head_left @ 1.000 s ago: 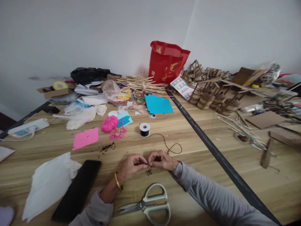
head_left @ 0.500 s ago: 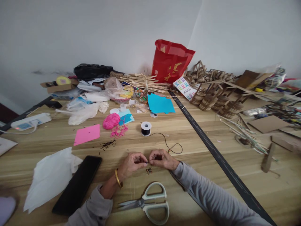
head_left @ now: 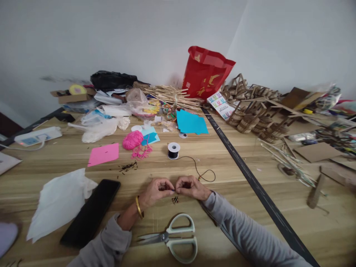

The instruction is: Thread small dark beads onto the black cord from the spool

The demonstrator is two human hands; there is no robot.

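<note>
My left hand (head_left: 159, 191) is closed in a pinch on a tiny dark bead (head_left: 172, 190) at its fingertips. Close against it, my right hand (head_left: 191, 187) pinches too, with the black cord (head_left: 204, 180) passing behind its knuckles; the end at the fingertips is too small to see clearly. That cord loops back to a white spool (head_left: 174, 148) of black cord beyond the hands. Just below the fingertips lies a small cluster of dark beads (head_left: 175, 200). Scissors (head_left: 169, 237) with pale handles rest nearer me, blades pointing left.
A black phone (head_left: 91, 213) and white tissue (head_left: 57, 202) lie left. Pink paper (head_left: 103, 154), pink yarn (head_left: 132, 140) and blue sheets (head_left: 191, 122) are farther back. A red bag (head_left: 207, 74) stands by the wall; small woven baskets (head_left: 247, 121) sit right.
The view has shifted slightly. Both hands keep their pinch, fingertips close together, and the bead shows a little more at the left fingertips.
</note>
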